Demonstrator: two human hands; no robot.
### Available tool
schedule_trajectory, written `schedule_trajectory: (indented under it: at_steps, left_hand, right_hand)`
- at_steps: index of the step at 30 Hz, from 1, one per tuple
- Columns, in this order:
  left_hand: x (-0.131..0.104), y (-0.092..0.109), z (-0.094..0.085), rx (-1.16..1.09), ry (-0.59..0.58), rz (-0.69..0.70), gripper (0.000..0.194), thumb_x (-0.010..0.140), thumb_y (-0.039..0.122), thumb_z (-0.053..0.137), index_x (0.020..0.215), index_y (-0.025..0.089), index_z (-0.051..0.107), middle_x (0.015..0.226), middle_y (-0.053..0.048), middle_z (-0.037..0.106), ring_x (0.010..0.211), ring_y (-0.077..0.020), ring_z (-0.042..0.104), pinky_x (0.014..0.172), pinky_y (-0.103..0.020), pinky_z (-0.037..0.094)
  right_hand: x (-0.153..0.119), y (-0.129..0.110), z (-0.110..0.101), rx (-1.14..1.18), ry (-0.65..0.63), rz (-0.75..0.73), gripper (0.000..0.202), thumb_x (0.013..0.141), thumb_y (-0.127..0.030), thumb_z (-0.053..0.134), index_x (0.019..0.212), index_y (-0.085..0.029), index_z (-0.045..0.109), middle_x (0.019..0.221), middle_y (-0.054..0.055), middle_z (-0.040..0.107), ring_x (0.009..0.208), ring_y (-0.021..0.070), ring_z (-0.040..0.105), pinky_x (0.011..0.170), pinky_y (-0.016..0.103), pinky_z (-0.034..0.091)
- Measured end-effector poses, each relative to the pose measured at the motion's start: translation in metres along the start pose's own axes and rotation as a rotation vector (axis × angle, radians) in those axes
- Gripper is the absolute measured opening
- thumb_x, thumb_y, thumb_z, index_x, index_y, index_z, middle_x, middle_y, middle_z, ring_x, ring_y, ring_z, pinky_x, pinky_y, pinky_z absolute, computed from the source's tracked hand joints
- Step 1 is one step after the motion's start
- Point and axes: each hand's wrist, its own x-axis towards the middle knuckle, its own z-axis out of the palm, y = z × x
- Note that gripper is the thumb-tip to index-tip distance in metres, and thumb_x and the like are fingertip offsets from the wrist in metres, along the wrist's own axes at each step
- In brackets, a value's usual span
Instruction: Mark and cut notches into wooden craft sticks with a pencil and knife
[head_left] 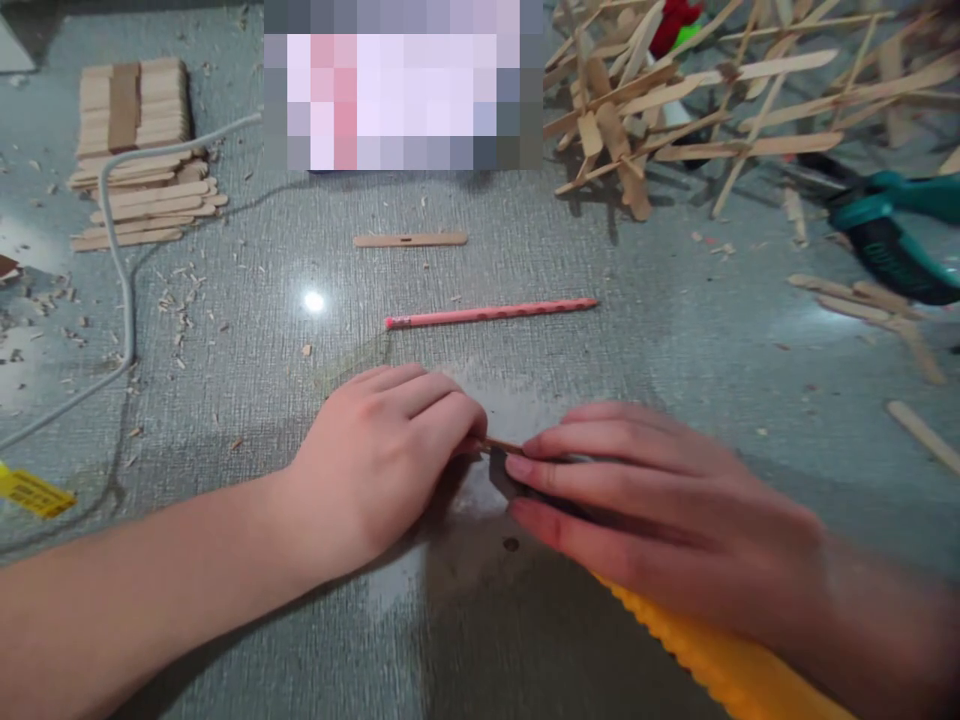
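My left hand (401, 450) is closed on one end of a thin wooden stick (501, 445), low over the table. My right hand (622, 490) is closed round a cutter with a dark blade (504, 478) and a yellow handle (697, 650). The blade lies against or just below the stick, and my right fingertips are near the stick's other end. Beyond my hands lies a pink pencil (491, 314). Farther off, a flat wooden stick (411, 240) with a small dark slot in its middle rests on the table.
A stack of wooden sticks (161, 105) stands at the back left beside a grey cable (120, 260). Several joined sticks (622, 140) fill the back right. Green-handled pliers (885, 240) lie at the right. Wood chips (184, 300) litter the table (255, 400).
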Motion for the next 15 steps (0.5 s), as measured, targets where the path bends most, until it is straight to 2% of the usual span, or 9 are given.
schedule_trajectory:
  at_steps: [2, 4, 7, 10, 12, 15]
  left_hand:
    - [-0.003, 0.004, -0.003, -0.032, 0.01, 0.038, 0.012, 0.098, 0.015, 0.056, 0.09, 0.013, 0.065, 0.085, -0.004, 0.07, 0.076, -0.0166, 0.064, 0.067, -0.03, 0.053]
    - [-0.006, 0.007, -0.007, -0.087, 0.015, 0.084, 0.007, 0.097, 0.013, 0.057, 0.093, 0.013, 0.063, 0.089, -0.004, 0.069, 0.077, -0.0145, 0.065, 0.067, -0.027, 0.054]
    - [-0.008, 0.01, -0.011, -0.133, -0.003, 0.165, 0.006, 0.095, 0.009, 0.058, 0.1, 0.012, 0.062, 0.097, -0.005, 0.07, 0.084, -0.0136, 0.067, 0.071, -0.024, 0.055]
    - [-0.008, 0.012, -0.013, -0.139, 0.03, 0.187, 0.006, 0.096, 0.009, 0.057, 0.098, 0.012, 0.062, 0.092, -0.005, 0.07, 0.081, -0.0129, 0.068, 0.07, -0.023, 0.055]
    - [-0.007, 0.014, -0.013, -0.159, 0.043, 0.127, 0.007, 0.097, 0.011, 0.057, 0.095, 0.013, 0.063, 0.086, -0.003, 0.07, 0.076, -0.0117, 0.068, 0.067, -0.022, 0.054]
    - [-0.005, 0.017, -0.013, -0.252, 0.002, 0.009, 0.008, 0.096, 0.012, 0.059, 0.091, 0.013, 0.065, 0.082, -0.002, 0.069, 0.071, -0.0101, 0.066, 0.065, -0.02, 0.053]
  right_hand:
    - [-0.006, -0.01, -0.003, -0.095, -0.011, -0.061, 0.013, 0.086, -0.008, 0.074, 0.085, -0.021, 0.072, 0.093, -0.001, 0.079, 0.095, 0.0138, 0.071, 0.088, 0.035, 0.06]
    - [-0.016, -0.023, -0.004, -0.205, -0.046, -0.13, 0.014, 0.087, -0.008, 0.071, 0.092, -0.021, 0.074, 0.1, 0.001, 0.079, 0.111, 0.0142, 0.066, 0.096, 0.036, 0.057]
    - [-0.029, -0.04, -0.002, -0.343, -0.103, -0.073, 0.022, 0.091, -0.005, 0.065, 0.09, -0.024, 0.075, 0.103, -0.002, 0.078, 0.121, 0.0108, 0.06, 0.105, 0.033, 0.052]
    - [-0.031, -0.045, 0.002, -0.374, -0.072, -0.048, 0.025, 0.094, -0.007, 0.061, 0.087, -0.026, 0.075, 0.097, -0.004, 0.079, 0.116, 0.0102, 0.061, 0.105, 0.034, 0.052]
    - [-0.027, -0.042, 0.004, -0.323, 0.007, -0.038, 0.02, 0.091, -0.009, 0.067, 0.086, -0.026, 0.075, 0.098, -0.004, 0.079, 0.111, 0.0099, 0.063, 0.1, 0.033, 0.054]
    - [-0.019, -0.035, 0.006, -0.2, 0.116, -0.003, 0.013, 0.088, -0.013, 0.073, 0.079, -0.023, 0.073, 0.096, -0.002, 0.079, 0.098, 0.01, 0.067, 0.095, 0.034, 0.058]
